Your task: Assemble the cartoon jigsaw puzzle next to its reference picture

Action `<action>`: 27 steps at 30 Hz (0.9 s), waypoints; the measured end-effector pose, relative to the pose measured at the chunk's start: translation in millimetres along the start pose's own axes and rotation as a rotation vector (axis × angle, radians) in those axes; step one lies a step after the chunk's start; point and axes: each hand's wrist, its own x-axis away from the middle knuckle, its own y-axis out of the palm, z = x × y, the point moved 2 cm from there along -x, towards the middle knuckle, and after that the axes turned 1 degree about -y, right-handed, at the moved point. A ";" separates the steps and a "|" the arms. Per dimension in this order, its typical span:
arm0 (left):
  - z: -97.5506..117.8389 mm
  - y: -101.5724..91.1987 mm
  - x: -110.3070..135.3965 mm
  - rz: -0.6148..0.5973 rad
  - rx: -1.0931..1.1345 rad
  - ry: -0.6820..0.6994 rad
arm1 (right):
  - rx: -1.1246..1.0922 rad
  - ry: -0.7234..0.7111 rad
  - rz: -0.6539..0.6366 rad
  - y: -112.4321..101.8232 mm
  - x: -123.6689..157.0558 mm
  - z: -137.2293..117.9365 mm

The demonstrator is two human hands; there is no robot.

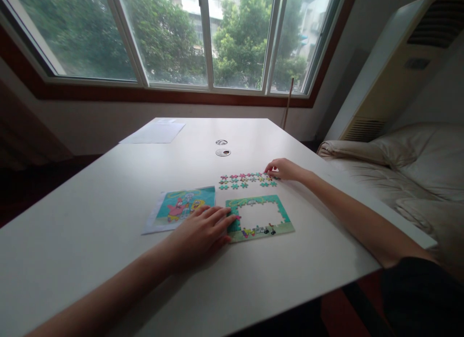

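My left hand (206,226) lies with fingers stretched out over the left edge of a green puzzle frame (288,227). Inside that frame a white area shows, with a pink puzzle piece (238,217) at its left side by my fingertips. Beyond the frame, several loose puzzle pieces (235,186) are laid out in rows. At the right end of these rows my right hand (284,169) has its thumb and fingers bent together at the pieces; whatever is between the fingertips is too small to make out. A cartoon picture sheet (206,196) sits left of the frame, partly under my left hand.
The white table (90,221) carries two round discs (223,153) beyond the pieces and white paper (155,132) at the far left corner. A pale sofa (427,153) stands along the right side, and a window (174,47) is behind the table.
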 end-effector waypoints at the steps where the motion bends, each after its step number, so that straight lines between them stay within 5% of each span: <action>1: 0.1 0.1 0.0 0.000 0.000 0.000 | -0.008 0.008 0.002 0.4 -1.4 1.6; 27: -0.5 1.7 0.5 0.016 0.001 0.013 | -0.082 -0.153 0.011 3.9 -41.0 -37.0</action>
